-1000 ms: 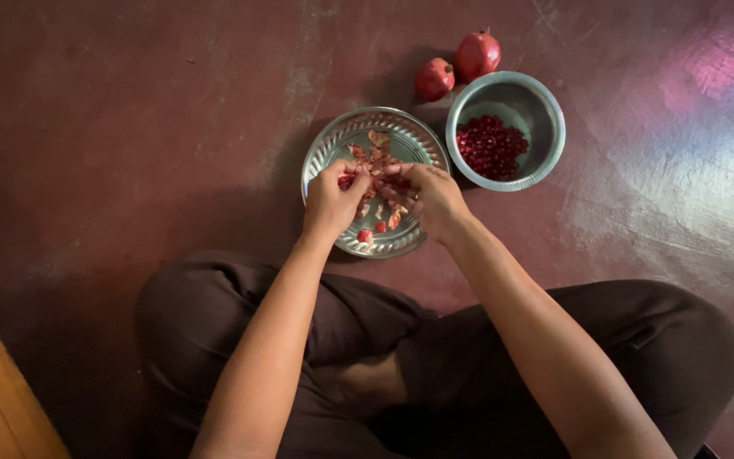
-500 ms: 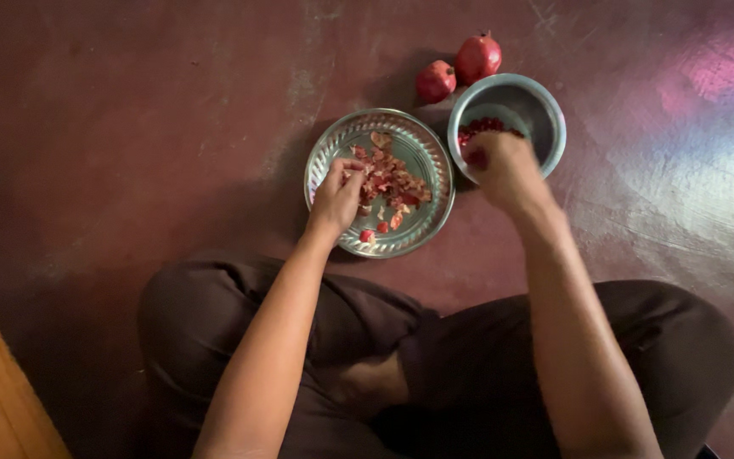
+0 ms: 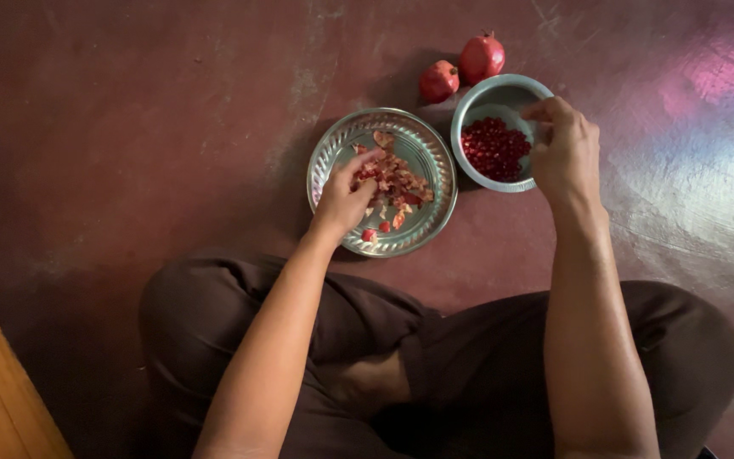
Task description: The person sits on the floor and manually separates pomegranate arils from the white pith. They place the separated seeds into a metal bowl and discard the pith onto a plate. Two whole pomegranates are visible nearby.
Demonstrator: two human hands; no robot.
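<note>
Steel plate (image 3: 337,144) under the left hand (image 3: 343,197), fingers pinched among the pomegranate scraps (image 3: 398,180). Right hand (image 3: 564,153) hovers at the steel bowl (image 3: 503,92) rim, fingers curled; whether it holds anything, I cannot tell. Red seeds (image 3: 494,148) fill it, two whole pomegranates (image 3: 462,68) just behind.

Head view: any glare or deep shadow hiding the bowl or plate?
Head view: pinkish glare sits on the floor at upper right, clear of the bowl; plate evenly lit and sharp; lower left floor falls into shadow.
</note>
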